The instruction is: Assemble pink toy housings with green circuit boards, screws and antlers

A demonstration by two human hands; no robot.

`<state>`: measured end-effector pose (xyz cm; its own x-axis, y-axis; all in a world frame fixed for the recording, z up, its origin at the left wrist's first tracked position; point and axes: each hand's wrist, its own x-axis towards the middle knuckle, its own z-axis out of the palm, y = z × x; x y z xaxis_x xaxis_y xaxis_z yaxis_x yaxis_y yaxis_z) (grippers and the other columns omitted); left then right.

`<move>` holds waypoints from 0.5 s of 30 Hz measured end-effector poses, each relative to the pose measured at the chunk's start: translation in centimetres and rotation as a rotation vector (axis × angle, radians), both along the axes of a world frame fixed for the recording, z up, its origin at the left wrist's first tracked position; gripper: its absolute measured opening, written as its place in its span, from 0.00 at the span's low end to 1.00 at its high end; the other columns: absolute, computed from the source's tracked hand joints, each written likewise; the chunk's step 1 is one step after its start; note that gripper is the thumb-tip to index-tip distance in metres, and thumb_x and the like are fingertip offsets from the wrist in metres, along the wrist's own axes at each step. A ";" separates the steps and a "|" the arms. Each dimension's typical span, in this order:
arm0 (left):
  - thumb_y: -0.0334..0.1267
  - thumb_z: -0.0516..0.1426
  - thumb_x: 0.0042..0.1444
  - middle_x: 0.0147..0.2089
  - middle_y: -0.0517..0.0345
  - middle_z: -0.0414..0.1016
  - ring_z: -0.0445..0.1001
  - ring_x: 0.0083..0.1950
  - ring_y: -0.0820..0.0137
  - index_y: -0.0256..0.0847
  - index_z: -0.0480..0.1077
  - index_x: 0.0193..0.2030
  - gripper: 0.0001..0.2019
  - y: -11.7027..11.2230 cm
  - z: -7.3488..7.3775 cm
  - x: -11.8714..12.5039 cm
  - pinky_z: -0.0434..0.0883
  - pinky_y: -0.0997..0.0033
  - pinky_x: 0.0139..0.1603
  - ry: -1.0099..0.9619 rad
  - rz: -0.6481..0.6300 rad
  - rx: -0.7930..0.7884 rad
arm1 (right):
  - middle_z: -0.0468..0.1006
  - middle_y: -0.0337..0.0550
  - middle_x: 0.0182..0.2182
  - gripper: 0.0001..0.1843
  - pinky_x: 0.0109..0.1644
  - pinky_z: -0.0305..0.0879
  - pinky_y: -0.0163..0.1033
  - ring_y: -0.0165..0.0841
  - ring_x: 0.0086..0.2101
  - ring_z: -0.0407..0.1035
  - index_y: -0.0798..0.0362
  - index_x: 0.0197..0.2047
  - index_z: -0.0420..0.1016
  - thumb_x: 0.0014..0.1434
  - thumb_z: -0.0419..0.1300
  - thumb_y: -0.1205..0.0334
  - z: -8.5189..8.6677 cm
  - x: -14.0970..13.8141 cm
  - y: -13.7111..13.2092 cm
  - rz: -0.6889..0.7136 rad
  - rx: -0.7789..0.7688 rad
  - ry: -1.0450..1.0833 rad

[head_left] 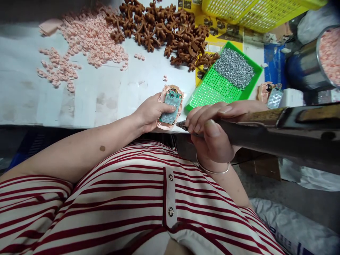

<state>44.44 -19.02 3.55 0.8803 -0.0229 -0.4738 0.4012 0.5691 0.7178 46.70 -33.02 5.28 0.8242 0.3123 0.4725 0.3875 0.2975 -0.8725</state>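
Observation:
Near the table's front edge, my left hand (151,112) grips a pink plastic housing (181,96), its thumb lying across the green circuit board (168,118) fitted inside. Coloured wires show at the board's far end. My right hand (209,129) is wrapped round an electric screwdriver (255,129), held almost level with its body running off to the right. The screwdriver's tip meets the near right corner of the housing; whether a screw sits under it is too small to tell. A green basket (196,102) with many small silver screws (235,68) stands just beyond my right hand.
Small pink plastic parts (87,39) lie heaped at the back left, beside a pile of brown branch-like parts (159,26). A yellow basket (252,14) is at the back right. Further right are a metal can (302,60) of pink pieces and another pink housing (263,92).

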 end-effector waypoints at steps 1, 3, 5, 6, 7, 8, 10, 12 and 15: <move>0.23 0.60 0.40 0.29 0.60 0.73 0.75 0.33 0.67 0.35 0.70 0.38 0.15 0.0 0.0 0.0 0.73 0.64 0.44 -0.007 0.002 -0.001 | 0.61 0.27 0.14 0.19 0.20 0.61 0.45 0.30 0.14 0.57 0.41 0.29 0.60 0.53 0.68 0.48 0.0 0.0 0.0 0.001 -0.004 -0.008; 0.22 0.61 0.40 0.29 0.60 0.73 0.74 0.32 0.69 0.35 0.70 0.38 0.15 0.0 -0.1 0.0 0.72 0.66 0.42 -0.017 0.000 -0.006 | 0.62 0.27 0.15 0.18 0.20 0.62 0.42 0.29 0.15 0.59 0.43 0.30 0.61 0.56 0.68 0.48 0.0 -0.2 -0.1 0.016 0.011 -0.031; 0.22 0.61 0.40 0.29 0.61 0.72 0.73 0.31 0.70 0.34 0.69 0.38 0.15 0.1 -0.1 0.0 0.72 0.67 0.41 -0.013 0.000 -0.008 | 0.63 0.28 0.18 0.15 0.22 0.64 0.40 0.28 0.17 0.62 0.44 0.34 0.63 0.59 0.66 0.51 -0.1 -0.4 -0.2 0.025 0.024 -0.045; 0.22 0.61 0.40 0.29 0.61 0.72 0.73 0.31 0.70 0.34 0.69 0.38 0.15 0.1 -0.1 0.0 0.72 0.67 0.41 -0.008 0.001 -0.009 | 0.63 0.28 0.19 0.13 0.24 0.66 0.40 0.28 0.18 0.63 0.44 0.35 0.64 0.60 0.66 0.52 -0.1 -0.4 -0.3 0.027 0.024 -0.053; 0.22 0.61 0.40 0.29 0.61 0.72 0.74 0.31 0.70 0.34 0.70 0.38 0.15 0.1 -0.1 0.0 0.72 0.67 0.41 -0.002 0.003 -0.010 | 0.63 0.28 0.20 0.12 0.26 0.68 0.40 0.27 0.19 0.64 0.45 0.37 0.65 0.61 0.65 0.53 -0.2 -0.5 -0.3 0.029 0.020 -0.056; 0.22 0.61 0.40 0.29 0.61 0.72 0.74 0.31 0.70 0.34 0.70 0.38 0.16 0.1 -0.1 0.0 0.72 0.67 0.41 0.002 0.003 -0.012 | 0.63 0.28 0.21 0.11 0.26 0.68 0.39 0.27 0.19 0.64 0.45 0.38 0.65 0.62 0.65 0.53 -0.3 -0.4 -0.3 0.030 0.024 -0.064; 0.22 0.61 0.40 0.29 0.61 0.72 0.74 0.31 0.69 0.34 0.70 0.38 0.16 0.1 -0.1 0.1 0.72 0.66 0.41 0.004 -0.004 -0.018 | 0.64 0.28 0.21 0.11 0.25 0.67 0.39 0.27 0.18 0.62 0.44 0.38 0.65 0.62 0.64 0.53 -0.4 -0.4 -0.1 0.042 0.028 -0.075; 0.23 0.61 0.40 0.29 0.59 0.73 0.74 0.31 0.69 0.34 0.70 0.37 0.14 0.0 -0.3 0.2 0.72 0.65 0.41 0.000 -0.011 -0.029 | 0.65 0.28 0.20 0.11 0.24 0.65 0.39 0.28 0.18 0.61 0.43 0.39 0.66 0.61 0.65 0.53 -0.2 -0.4 0.2 0.027 0.045 -0.090; 0.22 0.60 0.40 0.30 0.56 0.75 0.73 0.30 0.70 0.33 0.70 0.36 0.13 0.0 -0.6 0.1 0.71 0.65 0.41 -0.013 -0.012 -0.051 | 0.64 0.29 0.19 0.10 0.24 0.65 0.38 0.28 0.18 0.60 0.41 0.44 0.72 0.60 0.67 0.53 0.8 -0.9 0.3 -0.108 0.112 -0.109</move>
<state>44.51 -18.99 2.93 0.8861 -0.0572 -0.4600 0.3987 0.6003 0.6933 45.78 -32.69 6.13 0.7921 0.1647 0.5878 0.5131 0.3419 -0.7873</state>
